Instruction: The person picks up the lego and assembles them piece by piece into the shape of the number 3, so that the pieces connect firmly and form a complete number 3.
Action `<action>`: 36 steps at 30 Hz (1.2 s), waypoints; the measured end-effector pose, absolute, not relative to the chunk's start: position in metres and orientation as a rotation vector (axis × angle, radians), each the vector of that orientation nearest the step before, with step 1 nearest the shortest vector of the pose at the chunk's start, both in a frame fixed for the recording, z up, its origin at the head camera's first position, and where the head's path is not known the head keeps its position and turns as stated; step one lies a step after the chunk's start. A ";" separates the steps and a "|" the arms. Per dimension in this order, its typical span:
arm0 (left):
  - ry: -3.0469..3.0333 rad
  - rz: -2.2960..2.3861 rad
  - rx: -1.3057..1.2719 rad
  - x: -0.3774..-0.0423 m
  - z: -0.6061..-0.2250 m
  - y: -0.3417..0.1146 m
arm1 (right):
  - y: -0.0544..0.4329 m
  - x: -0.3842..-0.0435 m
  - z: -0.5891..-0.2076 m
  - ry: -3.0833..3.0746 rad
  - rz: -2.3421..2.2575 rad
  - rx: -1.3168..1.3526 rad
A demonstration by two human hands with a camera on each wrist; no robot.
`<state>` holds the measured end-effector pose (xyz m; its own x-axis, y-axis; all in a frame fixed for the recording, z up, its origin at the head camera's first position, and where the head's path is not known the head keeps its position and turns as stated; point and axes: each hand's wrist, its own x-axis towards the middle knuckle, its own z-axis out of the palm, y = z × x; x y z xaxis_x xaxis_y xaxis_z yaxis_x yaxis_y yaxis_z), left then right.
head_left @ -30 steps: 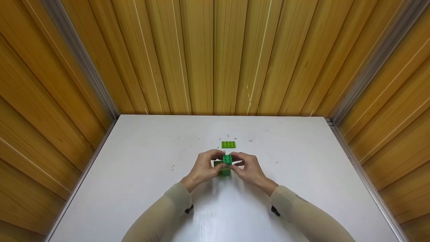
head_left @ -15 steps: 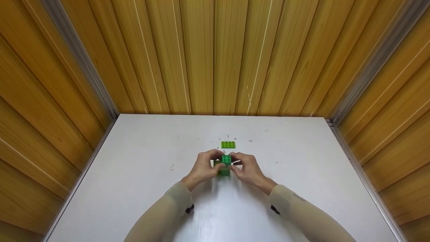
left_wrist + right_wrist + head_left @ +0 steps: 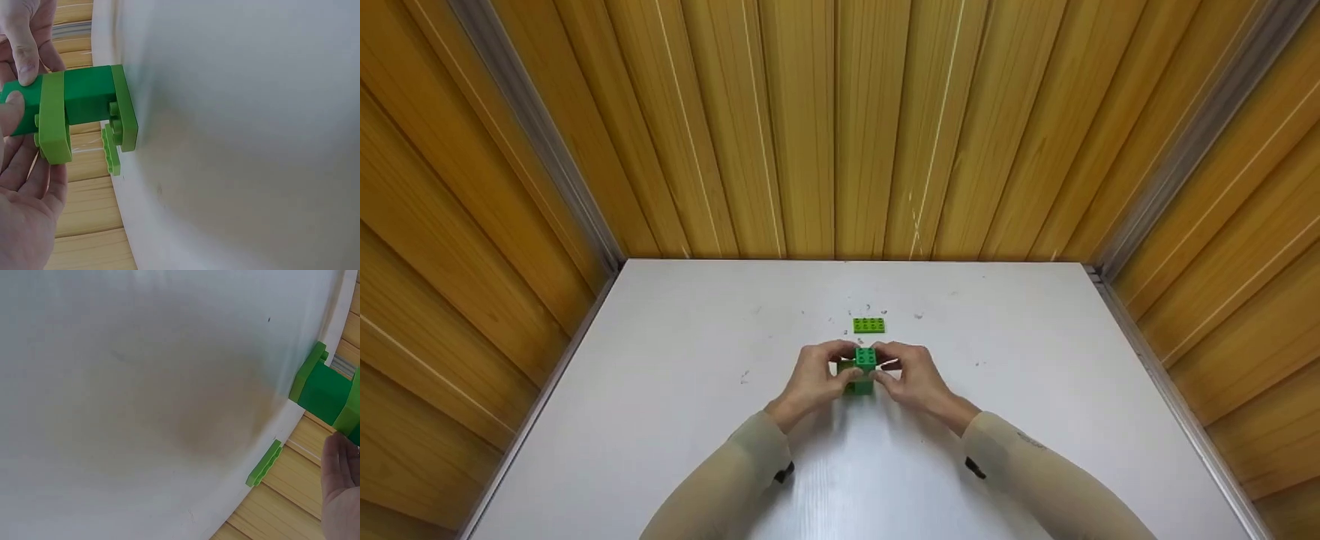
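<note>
In the head view my hands meet over a small tower of toy building bricks at mid-table. My left hand pinches the dark green top brick between thumb and fingers. From the other side my right hand grips the same brick, its thumb pressed on it in the left wrist view. Below it come a light green plate, another dark green brick and a light green base plate on the table. Both plates jut out to the left of the bricks, showing studs.
A loose light green plate lies studs up just behind the tower. Small dark marks dot the white table around it. Wood-patterned panels stand behind the table and along both sides.
</note>
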<state>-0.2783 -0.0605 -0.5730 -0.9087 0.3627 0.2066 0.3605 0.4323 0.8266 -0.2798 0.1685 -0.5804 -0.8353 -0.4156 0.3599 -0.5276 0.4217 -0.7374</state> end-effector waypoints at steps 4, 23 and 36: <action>2.648 1.580 0.697 -0.276 -0.572 -0.062 | 0.168 -0.280 -0.579 -2.539 1.404 0.829; 2.619 1.588 0.653 -0.277 -0.570 -0.056 | 0.190 -0.281 -0.569 -2.664 1.385 0.820; 2.617 1.566 0.552 -0.276 -0.567 -0.059 | 0.209 -0.304 -0.566 -2.742 1.330 0.669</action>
